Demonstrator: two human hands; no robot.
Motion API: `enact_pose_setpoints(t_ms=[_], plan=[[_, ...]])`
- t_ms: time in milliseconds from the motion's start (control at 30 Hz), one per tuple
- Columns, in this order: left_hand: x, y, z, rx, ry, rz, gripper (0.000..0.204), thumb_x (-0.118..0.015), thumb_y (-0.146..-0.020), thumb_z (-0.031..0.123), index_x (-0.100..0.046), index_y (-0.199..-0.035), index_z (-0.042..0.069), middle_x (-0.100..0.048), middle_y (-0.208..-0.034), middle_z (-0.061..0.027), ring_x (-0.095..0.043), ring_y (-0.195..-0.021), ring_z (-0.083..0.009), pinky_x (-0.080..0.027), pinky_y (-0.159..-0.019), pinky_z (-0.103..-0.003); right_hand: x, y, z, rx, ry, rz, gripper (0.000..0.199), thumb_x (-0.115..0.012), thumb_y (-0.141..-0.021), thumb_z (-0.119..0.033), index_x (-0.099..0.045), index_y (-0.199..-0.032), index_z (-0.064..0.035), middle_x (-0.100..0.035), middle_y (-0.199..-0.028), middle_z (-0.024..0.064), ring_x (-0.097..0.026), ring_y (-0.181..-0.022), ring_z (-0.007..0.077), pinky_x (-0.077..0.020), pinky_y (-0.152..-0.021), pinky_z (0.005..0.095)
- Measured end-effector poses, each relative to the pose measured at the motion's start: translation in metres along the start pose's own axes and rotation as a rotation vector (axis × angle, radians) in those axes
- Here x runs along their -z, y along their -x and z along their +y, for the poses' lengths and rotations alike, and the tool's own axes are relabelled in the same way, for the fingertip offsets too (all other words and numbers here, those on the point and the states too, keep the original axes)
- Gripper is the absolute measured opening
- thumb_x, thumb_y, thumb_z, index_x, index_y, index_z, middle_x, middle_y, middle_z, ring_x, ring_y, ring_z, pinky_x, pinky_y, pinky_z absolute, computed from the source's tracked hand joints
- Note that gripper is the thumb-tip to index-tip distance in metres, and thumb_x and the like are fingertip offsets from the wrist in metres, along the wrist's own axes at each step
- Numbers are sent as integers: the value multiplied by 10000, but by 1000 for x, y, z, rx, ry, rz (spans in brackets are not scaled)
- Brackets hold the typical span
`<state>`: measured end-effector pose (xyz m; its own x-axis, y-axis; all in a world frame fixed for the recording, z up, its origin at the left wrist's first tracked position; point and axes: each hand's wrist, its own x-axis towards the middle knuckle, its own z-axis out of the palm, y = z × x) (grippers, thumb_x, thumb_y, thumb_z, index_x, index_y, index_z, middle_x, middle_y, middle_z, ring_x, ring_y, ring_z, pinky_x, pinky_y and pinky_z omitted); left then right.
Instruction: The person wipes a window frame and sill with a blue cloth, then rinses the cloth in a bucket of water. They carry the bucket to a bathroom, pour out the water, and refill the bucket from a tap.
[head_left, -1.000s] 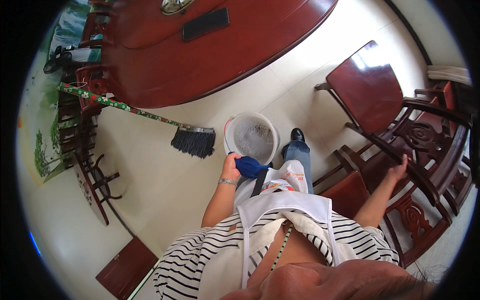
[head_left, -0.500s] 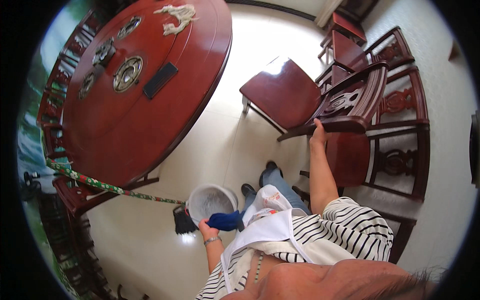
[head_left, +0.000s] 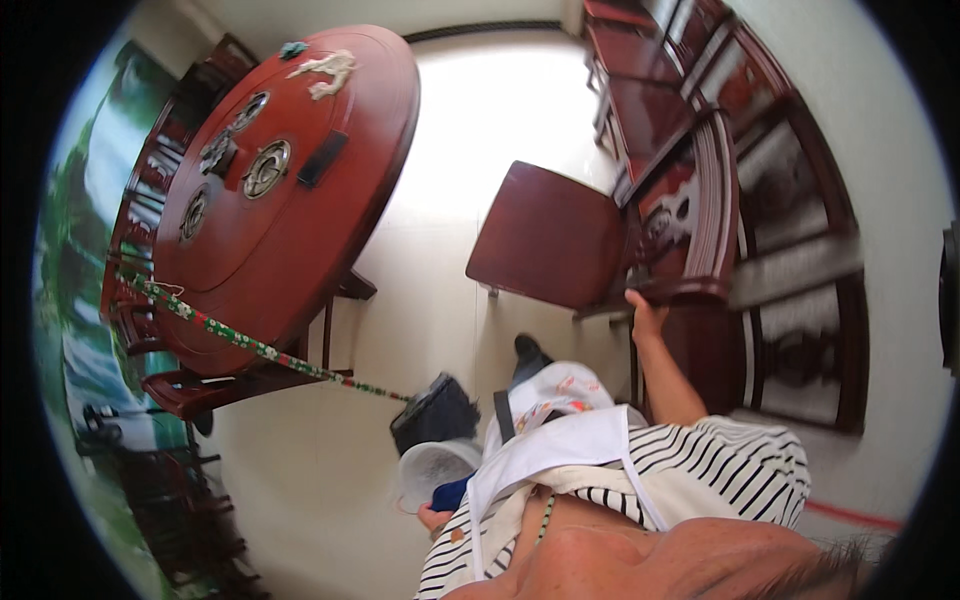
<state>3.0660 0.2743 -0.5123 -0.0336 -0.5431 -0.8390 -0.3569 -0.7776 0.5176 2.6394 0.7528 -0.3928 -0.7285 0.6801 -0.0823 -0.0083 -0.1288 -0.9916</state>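
My right hand (head_left: 648, 316) is closed on the end of the curved top rail of a dark red wooden chair (head_left: 548, 235). The chair is angled, its seat facing the open floor on the left. Low at my left side, my left hand (head_left: 434, 518) grips a blue cloth (head_left: 452, 494) against the rim of a whitish bucket (head_left: 425, 470). Whether it also holds the bucket's handle cannot be made out. Just beyond the bucket is the black head of a broom (head_left: 436, 415), whose green flowered handle (head_left: 235, 337) slants up toward the round table.
A large round red table (head_left: 330, 235) stands at left, bearing a pale crumpled cloth (head_left: 328, 72), a dark flat rectangular item (head_left: 323, 160) and metal round fittings (head_left: 267, 169). More dark chairs (head_left: 800, 340) line the right wall; others stand behind the table.
My view has swung and my body has moved forward. The bucket and blue cloth now sit closer to my body, and the broom head shows beyond the bucket. My right hand keeps its hold.
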Motion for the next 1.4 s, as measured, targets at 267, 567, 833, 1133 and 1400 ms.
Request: enact_pose_setpoints(t_ms=[267,567,833,1133,1400], plan=[[177,17,-16,-542,-971,-131,285,-612,-572,189,-561,-810,41,-602,-915,-118,-567,-857,-271,-450,-851,-380,170,136,16,21,73,-57,309,-743,-604,35,-574,-844,-60,-590,-810,8,-570,-793,143,-470,-760,283],[344,-5,-47,-620,-1075,-138,287,-653,-562,156,-579,-801,16,-610,-844,-123,-574,-797,-246,-466,-792,-363,291,246,6,-58,8,-78,301,-737,-612,32,-583,-856,-55,-576,-812,2,-556,-734,144,-468,-672,285],[465,-21,-92,-713,-1004,-63,290,-690,-554,126,-595,-793,-7,-617,-781,-128,-581,-744,-224,-481,-740,-349,330,315,12,110,44,-262,360,-722,-611,77,-581,-901,-82,-594,-841,14,-575,-767,138,-487,-700,293],[545,-55,-155,31,485,50,69,-531,-657,131,-487,-643,80,-577,-768,-101,-556,-715,-238,-492,-694,-358,430,275,46,-55,157,-384,475,-673,-595,34,-545,-1033,-99,-605,-964,32,-554,-945,163,-471,-833,312],[597,2,-234,-180,-112,106,225,-683,-603,116,-547,-759,27,-599,-785,-108,-559,-737,-206,-489,-715,-349,470,280,54,-56,211,-558,464,-671,-618,-7,-543,-1056,-86,-605,-1005,36,-542,-972,176,-424,-906,331]])
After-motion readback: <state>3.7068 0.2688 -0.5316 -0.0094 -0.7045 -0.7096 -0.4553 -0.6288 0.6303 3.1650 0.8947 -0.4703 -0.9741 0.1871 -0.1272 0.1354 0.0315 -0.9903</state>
